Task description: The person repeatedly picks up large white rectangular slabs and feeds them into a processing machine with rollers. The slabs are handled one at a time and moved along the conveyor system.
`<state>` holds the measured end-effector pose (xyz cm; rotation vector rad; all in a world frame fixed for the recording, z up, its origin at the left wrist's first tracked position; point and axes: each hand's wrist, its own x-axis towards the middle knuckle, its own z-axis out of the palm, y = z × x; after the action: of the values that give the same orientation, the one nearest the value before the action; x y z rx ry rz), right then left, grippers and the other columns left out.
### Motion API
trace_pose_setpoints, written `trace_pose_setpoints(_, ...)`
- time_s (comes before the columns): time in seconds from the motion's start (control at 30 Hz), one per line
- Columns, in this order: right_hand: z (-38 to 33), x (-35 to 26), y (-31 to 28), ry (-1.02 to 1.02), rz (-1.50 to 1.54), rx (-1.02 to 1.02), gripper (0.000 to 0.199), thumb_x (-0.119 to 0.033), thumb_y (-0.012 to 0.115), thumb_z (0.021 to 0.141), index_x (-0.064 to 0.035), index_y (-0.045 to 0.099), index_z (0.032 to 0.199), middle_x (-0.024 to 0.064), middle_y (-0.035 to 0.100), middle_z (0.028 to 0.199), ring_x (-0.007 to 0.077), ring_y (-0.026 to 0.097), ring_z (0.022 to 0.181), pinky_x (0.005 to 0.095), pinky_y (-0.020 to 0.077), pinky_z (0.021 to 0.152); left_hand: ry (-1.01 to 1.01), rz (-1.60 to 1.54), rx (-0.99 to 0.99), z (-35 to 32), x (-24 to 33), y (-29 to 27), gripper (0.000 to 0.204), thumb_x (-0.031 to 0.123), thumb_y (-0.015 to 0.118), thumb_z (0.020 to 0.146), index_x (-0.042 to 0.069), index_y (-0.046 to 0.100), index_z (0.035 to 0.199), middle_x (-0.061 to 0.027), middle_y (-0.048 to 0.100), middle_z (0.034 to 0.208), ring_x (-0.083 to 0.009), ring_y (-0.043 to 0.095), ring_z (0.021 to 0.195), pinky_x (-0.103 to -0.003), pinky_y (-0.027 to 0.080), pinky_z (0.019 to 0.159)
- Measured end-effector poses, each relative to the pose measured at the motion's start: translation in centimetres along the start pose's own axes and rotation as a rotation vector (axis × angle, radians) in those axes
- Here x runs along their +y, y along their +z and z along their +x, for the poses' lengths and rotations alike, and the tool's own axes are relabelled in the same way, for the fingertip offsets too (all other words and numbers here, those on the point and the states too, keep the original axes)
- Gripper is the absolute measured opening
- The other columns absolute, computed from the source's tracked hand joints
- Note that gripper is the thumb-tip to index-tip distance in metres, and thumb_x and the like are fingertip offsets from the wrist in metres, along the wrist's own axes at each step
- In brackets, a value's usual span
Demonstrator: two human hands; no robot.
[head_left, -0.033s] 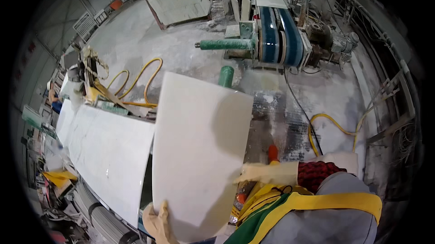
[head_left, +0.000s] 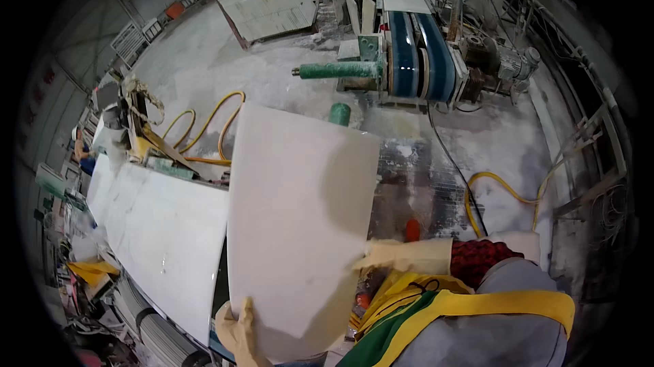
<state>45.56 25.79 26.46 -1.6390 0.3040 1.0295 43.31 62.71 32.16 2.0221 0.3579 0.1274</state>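
A large white stone slab [head_left: 293, 231] with a smooth face lies in front of me, a shadow falling across its right side. At its near left edge my gloved left hand [head_left: 237, 329] is closed on it, fingertips over the top face. My gloved right hand [head_left: 388, 256] grips the slab's right edge, with part of the fingers hidden at or under that edge. Both gloves are cream-coloured. Just left of the slab, across a narrow dark gap, another white slab [head_left: 167, 231] lies flat and wet-looking on a machine line.
Beyond the slab stands a conveyor with blue belts [head_left: 405, 53], a green roller [head_left: 334, 69] and a motor [head_left: 511, 64]. White blocks [head_left: 272, 9] sit farther back. Yellow hoses [head_left: 221, 115] cross the wet floor on both sides. Another person [head_left: 83, 152] is at far left.
The held slab has shifted slightly to the left and away from me. Both hands keep their hold on its edges.
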Motion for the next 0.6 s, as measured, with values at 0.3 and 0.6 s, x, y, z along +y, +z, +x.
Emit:
trace_pose_setpoints(0.3, -1.1, -1.0, -28.4, -0.387, -0.130, 0.531, 0.035, -0.033, 0.079, 0.090, -0.0019, 0.077, 0.106, 0.0103, 0.076, 0.091, 0.0175, 0.069, 0.081, 0.0339, 0.0528, 0.072, 0.142, -0.433, -0.173, 8.4, 9.2, 26.1, 0.040, 0.027, 0.071, 0.101, -0.011, 0.069, 0.114, -0.0121, 0.073, 0.100, -0.0160, 0.063, 0.086, -0.030, 0.050, 0.075)
trace_pose_setpoints(0.6, -5.2, 3.7, -43.1, -0.381, 0.429, 0.808, 0.047, -0.024, 0.074, 0.095, 0.0003, 0.062, 0.133, 0.0115, 0.071, 0.120, 0.0210, 0.068, 0.101, 0.0347, 0.0546, 0.085, -0.108, -0.460, -0.404, 9.8, 16.0, 49.0, 0.049, 0.037, 0.070, 0.101, -0.009, 0.069, 0.118, -0.0123, 0.075, 0.104, -0.0189, 0.068, 0.086, -0.032, 0.054, 0.078)
